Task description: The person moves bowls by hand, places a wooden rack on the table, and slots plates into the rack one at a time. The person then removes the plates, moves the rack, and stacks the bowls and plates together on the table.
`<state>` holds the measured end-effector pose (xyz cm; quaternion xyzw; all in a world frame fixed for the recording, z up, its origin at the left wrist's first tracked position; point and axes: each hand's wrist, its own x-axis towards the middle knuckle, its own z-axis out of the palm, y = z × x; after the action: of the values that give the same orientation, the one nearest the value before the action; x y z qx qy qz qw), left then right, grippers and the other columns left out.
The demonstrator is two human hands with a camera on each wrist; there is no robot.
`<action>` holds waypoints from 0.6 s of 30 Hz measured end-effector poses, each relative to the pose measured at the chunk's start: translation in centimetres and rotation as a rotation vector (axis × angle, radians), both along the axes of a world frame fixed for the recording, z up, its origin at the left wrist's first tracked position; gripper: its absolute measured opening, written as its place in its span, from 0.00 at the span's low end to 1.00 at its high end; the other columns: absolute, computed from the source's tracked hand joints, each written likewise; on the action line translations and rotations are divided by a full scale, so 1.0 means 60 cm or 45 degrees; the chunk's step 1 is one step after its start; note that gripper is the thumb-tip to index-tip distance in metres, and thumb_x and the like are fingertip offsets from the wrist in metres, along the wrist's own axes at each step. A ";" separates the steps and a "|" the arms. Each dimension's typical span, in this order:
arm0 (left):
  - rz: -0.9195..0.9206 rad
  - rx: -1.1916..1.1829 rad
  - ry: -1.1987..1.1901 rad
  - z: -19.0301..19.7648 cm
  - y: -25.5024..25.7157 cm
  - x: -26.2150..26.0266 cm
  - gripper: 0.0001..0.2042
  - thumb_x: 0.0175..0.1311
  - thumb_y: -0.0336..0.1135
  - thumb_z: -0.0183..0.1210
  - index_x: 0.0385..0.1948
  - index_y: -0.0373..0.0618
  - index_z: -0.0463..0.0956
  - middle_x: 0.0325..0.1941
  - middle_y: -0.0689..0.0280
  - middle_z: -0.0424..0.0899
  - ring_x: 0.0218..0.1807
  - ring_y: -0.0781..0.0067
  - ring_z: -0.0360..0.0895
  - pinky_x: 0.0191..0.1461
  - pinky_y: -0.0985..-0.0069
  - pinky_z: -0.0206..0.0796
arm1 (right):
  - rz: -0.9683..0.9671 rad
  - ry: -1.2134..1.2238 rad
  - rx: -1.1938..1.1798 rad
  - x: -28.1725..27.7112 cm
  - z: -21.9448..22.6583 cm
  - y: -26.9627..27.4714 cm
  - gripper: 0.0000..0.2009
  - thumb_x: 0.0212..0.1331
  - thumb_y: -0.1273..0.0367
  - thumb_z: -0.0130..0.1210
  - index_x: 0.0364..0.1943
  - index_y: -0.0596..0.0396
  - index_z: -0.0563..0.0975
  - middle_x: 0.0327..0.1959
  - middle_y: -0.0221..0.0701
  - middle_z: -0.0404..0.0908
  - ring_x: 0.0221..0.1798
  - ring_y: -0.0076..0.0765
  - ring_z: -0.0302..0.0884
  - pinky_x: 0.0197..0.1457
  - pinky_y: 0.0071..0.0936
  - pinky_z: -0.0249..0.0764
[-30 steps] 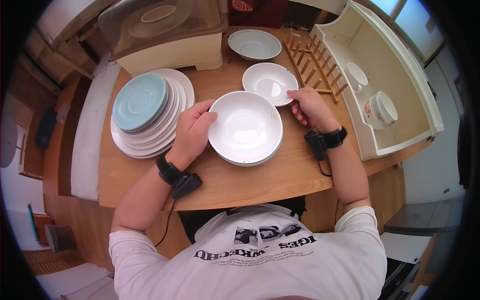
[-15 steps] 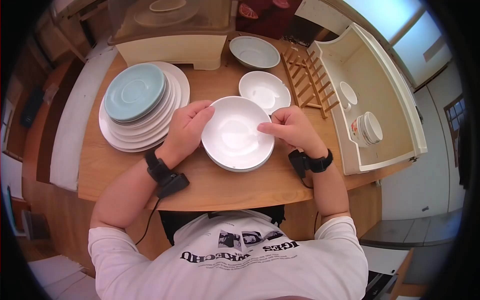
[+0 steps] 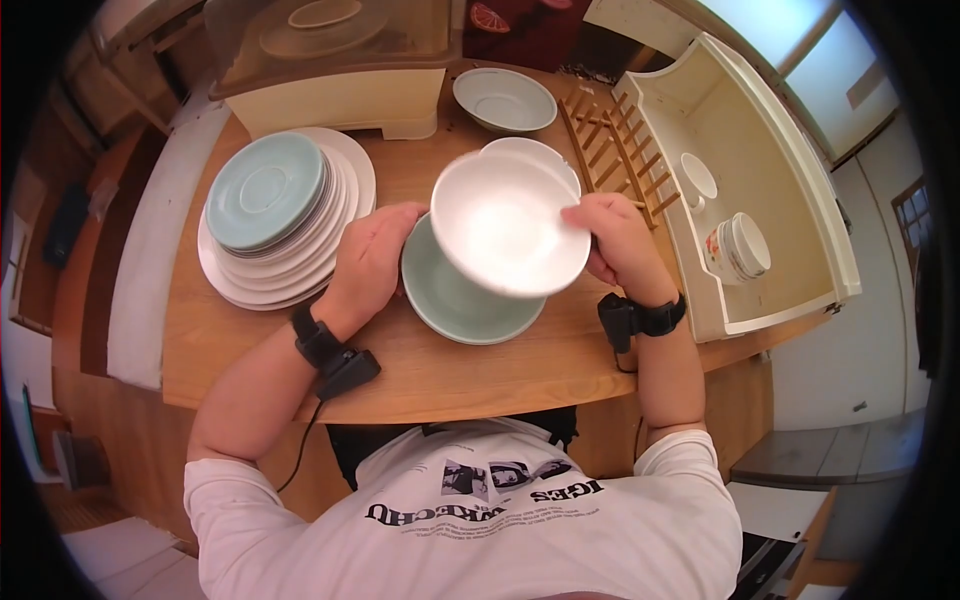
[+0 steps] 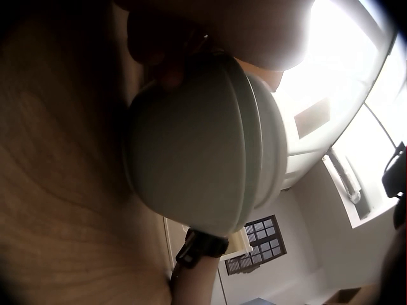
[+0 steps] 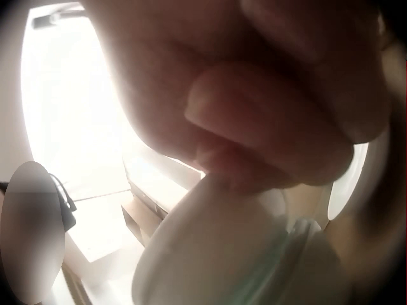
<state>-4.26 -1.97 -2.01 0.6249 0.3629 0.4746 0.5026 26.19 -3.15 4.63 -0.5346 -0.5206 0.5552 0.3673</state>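
Note:
In the head view my right hand [image 3: 625,245] pinches the right rim of a white bowl [image 3: 510,225], thumb on its inside. The bowl is lifted and tilted over a pale green bowl [image 3: 465,300]. My left hand [image 3: 368,265] holds the green bowl at its left edge. Behind the lifted bowl, partly hidden, another white bowl [image 3: 545,158] lies on the table. The left wrist view shows the green bowl's outside [image 4: 191,146] from low down, with fingers at its upper edge. The right wrist view has curled fingers [image 5: 273,121] above the white bowl [image 5: 197,241].
A stack of plates topped by a light blue one [image 3: 265,190] stands on the left. Farther back are a pale bowl [image 3: 505,100] and a lidded cream box [image 3: 335,105]. On the right are a wooden rack [image 3: 620,150] and a cream bin [image 3: 790,190] holding cups [image 3: 748,245].
My right hand has gone from the far white bowl to the upper bowl of the near stack and raised it to the right, uncovering the green one. My left hand has stayed at the stack's left edge.

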 end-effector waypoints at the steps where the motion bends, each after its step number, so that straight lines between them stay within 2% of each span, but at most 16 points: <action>1: -0.012 -0.048 -0.020 0.001 -0.002 0.002 0.19 0.80 0.38 0.45 0.54 0.34 0.82 0.30 0.69 0.84 0.23 0.85 0.74 0.24 0.84 0.65 | -0.059 0.078 0.022 0.002 -0.004 0.003 0.17 0.69 0.63 0.56 0.21 0.53 0.74 0.10 0.24 0.68 0.07 0.20 0.57 0.09 0.23 0.50; 3: -0.029 -0.129 -0.025 0.001 -0.003 0.000 0.19 0.78 0.36 0.46 0.54 0.32 0.81 0.37 0.67 0.85 0.33 0.83 0.76 0.36 0.83 0.67 | -0.180 0.234 0.067 0.007 -0.016 0.013 0.17 0.70 0.62 0.56 0.21 0.51 0.73 0.10 0.24 0.67 0.07 0.20 0.57 0.10 0.23 0.49; 4: -0.032 -0.161 -0.011 -0.001 -0.001 -0.003 0.18 0.78 0.35 0.47 0.55 0.31 0.80 0.44 0.65 0.86 0.42 0.80 0.78 0.47 0.81 0.69 | -0.252 0.205 0.077 0.009 -0.022 0.019 0.17 0.71 0.61 0.55 0.22 0.50 0.73 0.10 0.23 0.67 0.09 0.20 0.59 0.10 0.23 0.50; 6: -0.044 -0.199 -0.005 -0.003 0.000 -0.004 0.18 0.76 0.33 0.48 0.56 0.29 0.80 0.51 0.62 0.87 0.52 0.77 0.81 0.58 0.79 0.71 | -0.354 0.121 0.075 0.012 -0.033 0.027 0.17 0.71 0.61 0.55 0.23 0.51 0.73 0.12 0.23 0.68 0.10 0.20 0.61 0.11 0.23 0.51; 10: -0.058 -0.194 -0.010 -0.004 0.000 -0.004 0.17 0.76 0.31 0.49 0.57 0.29 0.79 0.52 0.63 0.87 0.52 0.78 0.80 0.58 0.80 0.71 | -0.467 0.002 0.026 0.014 -0.048 0.039 0.16 0.71 0.61 0.55 0.24 0.53 0.73 0.14 0.23 0.70 0.12 0.20 0.63 0.11 0.22 0.54; 18: -0.041 -0.166 0.032 -0.004 0.000 -0.004 0.17 0.75 0.31 0.49 0.57 0.30 0.80 0.51 0.63 0.87 0.51 0.78 0.80 0.58 0.79 0.71 | -0.425 -0.087 -0.062 0.015 -0.057 0.044 0.18 0.71 0.59 0.57 0.23 0.53 0.74 0.14 0.23 0.70 0.10 0.21 0.62 0.11 0.23 0.53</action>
<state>-4.51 -1.97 -2.27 0.6023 0.3893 0.4340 0.5452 27.09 -0.51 1.23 -0.6410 -0.4233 0.4803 0.4234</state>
